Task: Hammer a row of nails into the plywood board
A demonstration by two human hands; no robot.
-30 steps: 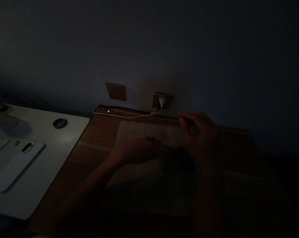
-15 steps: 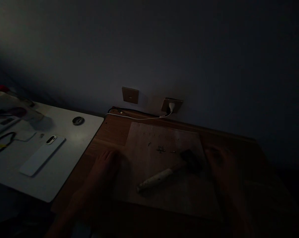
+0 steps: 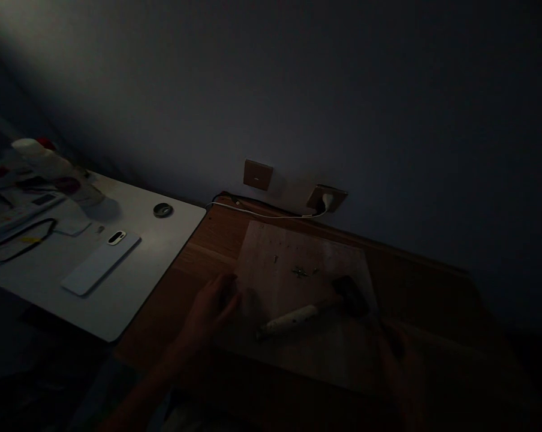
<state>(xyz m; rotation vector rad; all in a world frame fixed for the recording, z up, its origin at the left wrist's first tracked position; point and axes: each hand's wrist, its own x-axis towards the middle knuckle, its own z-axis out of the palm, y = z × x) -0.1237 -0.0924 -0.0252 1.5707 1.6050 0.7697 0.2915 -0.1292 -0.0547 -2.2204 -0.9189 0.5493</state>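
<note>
Two hands, one hammer (image 3: 289, 321), one board (image 3: 257, 276) on the wooden table (image 3: 433, 288). Dim over here. Hammer lies flat on the board, long axis slantwise: handle end toward the board's near left corner, dark head close to its right edge. Left hand (image 3: 214, 303) at the board's left edge, grip part open, thumb apart from fingers, nothing seen in it; touching the board or not, can't tell. Right hand (image 3: 399, 354) by the right edge, grip too dark to tell. Small metal pieces: one lone piece (image 3: 275, 259) on the left, one cluster (image 3: 300, 272) mid-board, too dark to count, one right piece (image 3: 315, 270) beside it. White table (image 3: 118, 306): one phone (image 3: 101, 264), one ring (image 3: 163, 210) near the far right corner, one bottle-like container (image 3: 57, 168) toward the far edge, contents can't be told.
</note>
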